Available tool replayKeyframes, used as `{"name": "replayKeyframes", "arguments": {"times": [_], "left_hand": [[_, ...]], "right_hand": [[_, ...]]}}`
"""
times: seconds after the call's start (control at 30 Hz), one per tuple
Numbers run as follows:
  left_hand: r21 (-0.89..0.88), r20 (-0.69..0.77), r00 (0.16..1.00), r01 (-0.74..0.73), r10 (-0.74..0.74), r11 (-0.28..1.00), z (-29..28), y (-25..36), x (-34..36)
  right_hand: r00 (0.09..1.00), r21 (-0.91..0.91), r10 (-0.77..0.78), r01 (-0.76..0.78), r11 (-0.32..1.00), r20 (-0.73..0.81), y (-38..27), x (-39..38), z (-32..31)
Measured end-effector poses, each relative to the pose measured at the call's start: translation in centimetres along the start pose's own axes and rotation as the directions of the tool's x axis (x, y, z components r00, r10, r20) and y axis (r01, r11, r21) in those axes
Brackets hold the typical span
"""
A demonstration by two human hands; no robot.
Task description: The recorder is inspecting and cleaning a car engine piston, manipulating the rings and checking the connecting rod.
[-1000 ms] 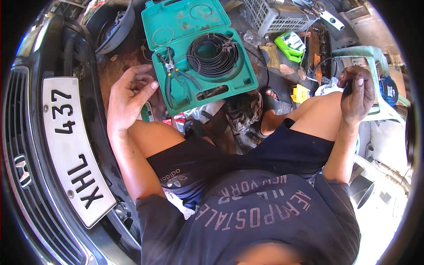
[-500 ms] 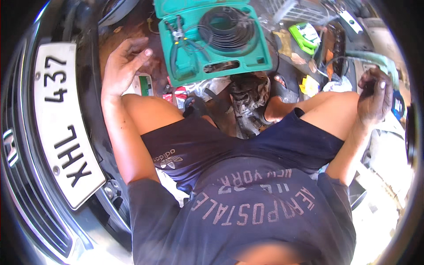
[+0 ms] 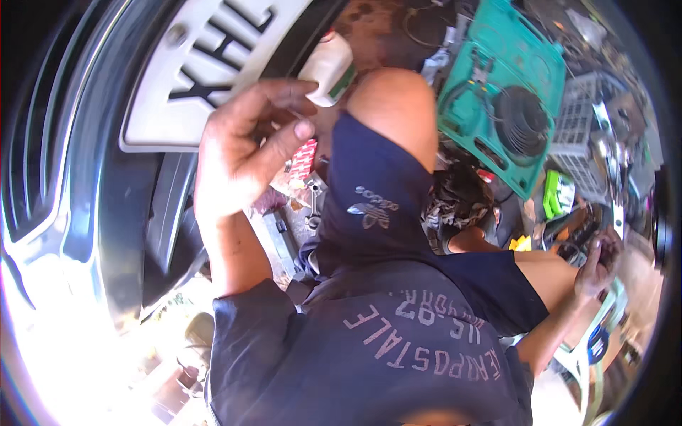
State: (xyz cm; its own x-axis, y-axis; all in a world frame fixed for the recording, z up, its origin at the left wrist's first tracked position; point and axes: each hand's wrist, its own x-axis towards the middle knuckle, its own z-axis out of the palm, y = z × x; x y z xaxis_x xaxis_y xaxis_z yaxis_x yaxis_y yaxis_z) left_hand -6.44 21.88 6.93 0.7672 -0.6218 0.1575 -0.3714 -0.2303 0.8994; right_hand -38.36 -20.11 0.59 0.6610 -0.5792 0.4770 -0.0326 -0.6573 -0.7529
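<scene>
My left hand [image 3: 249, 138] is raised in front of the car's white number plate [image 3: 206, 71], thumb and curved fingers apart, holding nothing I can see. Close to its fingertips is a white bottle [image 3: 325, 64] with a red cap and green label. Below the thumb lies a red and white box [image 3: 304, 160], with a metal part [image 3: 312, 202] beside it. My right hand [image 3: 599, 266] is over at the far right, above my knee, fingers loosely curled with a gap to the thumb. No held thing shows in it. Scattered tools lie just beyond it.
An open green case [image 3: 490, 153] holds a coil of black hose or cable [image 3: 522, 121] and pliers [image 3: 477, 74]. Right of it are a grey plastic crate [image 3: 579, 135] and a bright green package [image 3: 559, 194]. The dark car bumper [image 3: 117, 213] stands close on my left.
The view has swung left, so the bumper looks nearer and the green case sits farther right. The white bottle and red and white box now show more fully. Both hands still look empty.
</scene>
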Motion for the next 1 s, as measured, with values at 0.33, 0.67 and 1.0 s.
{"name": "replayKeyframes", "arguments": {"times": [0.33,0.67,1.0], "left_hand": [[-0.120,-0.069,0.945,0.309,-0.319,0.943,-3.5,0.5,-8.7],[0.847,0.244,0.308,0.393,-0.919,0.357,5.8,-32.3,-17.7],[0.503,-0.125,0.396,0.816,-0.910,0.287,12.8,-41.3,-22.1]], "right_hand": [[0.934,-0.072,0.015,0.012,0.997,0.358,0.3,1.9,2.4],[0.915,-0.090,0.186,-0.165,0.982,0.357,-0.3,0.1,4.9],[0.934,-0.263,0.053,0.044,0.964,0.352,-1.7,-0.8,3.9]]}}
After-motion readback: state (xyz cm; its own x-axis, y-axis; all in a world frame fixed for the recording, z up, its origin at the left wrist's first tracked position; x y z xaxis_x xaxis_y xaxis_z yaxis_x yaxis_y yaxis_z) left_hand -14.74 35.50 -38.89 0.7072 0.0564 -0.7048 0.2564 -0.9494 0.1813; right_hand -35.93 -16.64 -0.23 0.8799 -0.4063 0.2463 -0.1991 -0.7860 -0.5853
